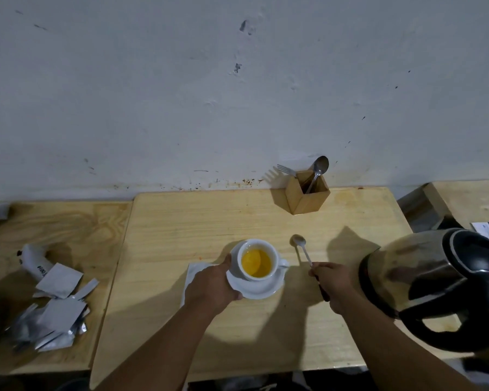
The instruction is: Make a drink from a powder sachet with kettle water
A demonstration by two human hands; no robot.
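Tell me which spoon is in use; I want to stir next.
The spoon held in the right hand, its bowl lying on the table right of the cup. The other spoon stands in the wooden holder by the wall.

A wooden holder (307, 196) holds a fork (286, 169) upright.

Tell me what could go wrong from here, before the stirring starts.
1. The white cup of orange liquid sits off-centre on its white saucer; stirring could tip it, though the left hand steadies the saucer.
2. The right hand has a grip only on the end of the small metal spoon; it could slip.
3. The steel kettle sits beside that forearm; a bump seems possible.
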